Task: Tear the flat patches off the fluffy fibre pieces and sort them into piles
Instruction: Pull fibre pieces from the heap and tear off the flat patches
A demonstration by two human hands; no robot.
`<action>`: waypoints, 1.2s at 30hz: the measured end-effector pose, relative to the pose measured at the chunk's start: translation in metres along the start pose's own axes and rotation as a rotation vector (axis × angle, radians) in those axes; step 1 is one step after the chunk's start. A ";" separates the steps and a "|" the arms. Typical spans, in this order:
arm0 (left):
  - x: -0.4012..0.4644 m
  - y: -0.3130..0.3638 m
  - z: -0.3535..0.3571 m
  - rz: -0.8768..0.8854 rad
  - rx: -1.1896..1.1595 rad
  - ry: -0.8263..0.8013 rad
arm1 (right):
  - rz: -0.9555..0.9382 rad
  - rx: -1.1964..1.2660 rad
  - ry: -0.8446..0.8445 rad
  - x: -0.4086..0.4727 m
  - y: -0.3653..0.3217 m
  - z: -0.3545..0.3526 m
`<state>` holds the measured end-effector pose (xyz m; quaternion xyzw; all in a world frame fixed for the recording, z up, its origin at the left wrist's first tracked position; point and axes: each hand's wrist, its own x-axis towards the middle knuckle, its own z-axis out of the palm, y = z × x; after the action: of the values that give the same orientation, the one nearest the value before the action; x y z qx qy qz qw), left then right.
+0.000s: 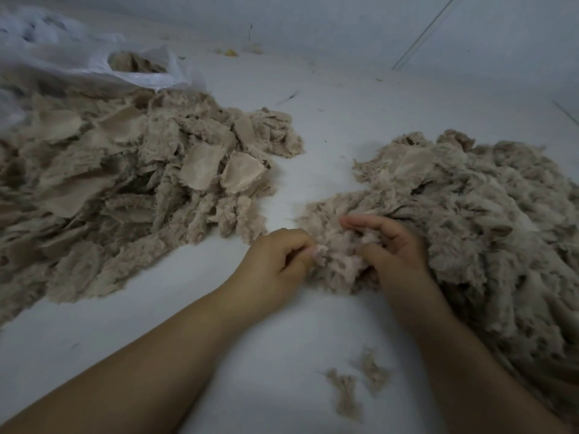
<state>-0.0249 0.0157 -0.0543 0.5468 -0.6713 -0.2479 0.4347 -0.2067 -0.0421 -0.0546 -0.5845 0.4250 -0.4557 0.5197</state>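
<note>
Pinching a fluffy fibre piece point(340, 245) at the right pile's point(488, 220) near edge: left hand point(279, 261) and right hand point(393, 245), fingertips buried in fluff. Left pile point(125, 183) cut off by frame; plastic bag point(94, 54) behind.

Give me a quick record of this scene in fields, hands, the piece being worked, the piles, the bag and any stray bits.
left hand: pinches the near-left edge of the fluffy piece
right hand: fingers curled into the same piece
fluffy piece: beige, on the white surface between the hands, touching the right pile
left pile: fluffy pieces with many flat patches showing on top
right pile: mostly fluffy fibre, one flat patch visible near its far edge
plastic bag: far left, open, beige material inside
loose tufts: near the right forearm
</note>
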 end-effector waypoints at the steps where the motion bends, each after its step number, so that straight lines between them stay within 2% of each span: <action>1: 0.002 0.000 0.001 -0.062 -0.077 0.004 | 0.028 0.132 -0.010 -0.001 -0.003 0.000; 3: 0.005 -0.002 0.001 -0.148 -0.164 0.014 | 0.114 0.306 -0.040 -0.002 -0.007 0.001; 5: 0.006 -0.003 0.001 -0.187 -0.225 0.039 | 0.169 0.369 -0.066 -0.002 -0.008 0.001; 7: 0.008 -0.001 0.001 -0.240 -0.389 0.082 | 0.179 0.385 -0.076 -0.001 -0.008 0.001; 9: 0.010 0.001 0.003 -0.287 -0.607 0.097 | 0.161 0.350 -0.084 -0.001 -0.008 0.003; 12: 0.013 0.008 0.011 -0.406 -0.970 0.052 | 0.098 0.157 -0.125 -0.003 -0.005 0.006; 14: 0.015 0.010 0.013 -0.481 -1.087 0.021 | 0.077 0.071 -0.122 -0.004 -0.005 0.006; 16: 0.014 0.010 0.010 -0.484 -1.149 -0.046 | 0.098 0.087 -0.115 -0.003 -0.007 0.005; 19: 0.014 0.011 0.005 -0.411 -1.130 -0.189 | 0.125 0.088 -0.143 -0.003 -0.010 0.007; 21: 0.013 0.012 0.006 -0.377 -1.010 -0.209 | 0.118 0.045 -0.133 -0.003 -0.010 0.008; 24: 0.014 0.012 0.012 -0.405 -0.883 -0.130 | 0.139 0.033 -0.115 -0.002 -0.010 0.008; 29: 0.017 0.006 0.013 -0.454 -0.795 0.076 | 0.246 0.172 -0.145 0.000 -0.011 0.005; 36: 0.015 0.008 0.019 -0.407 -0.825 0.025 | 0.236 0.185 -0.176 0.001 -0.009 0.006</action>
<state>-0.0452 0.0009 -0.0523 0.4515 -0.3901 -0.5682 0.5666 -0.2009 -0.0406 -0.0461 -0.5178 0.3998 -0.3755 0.6566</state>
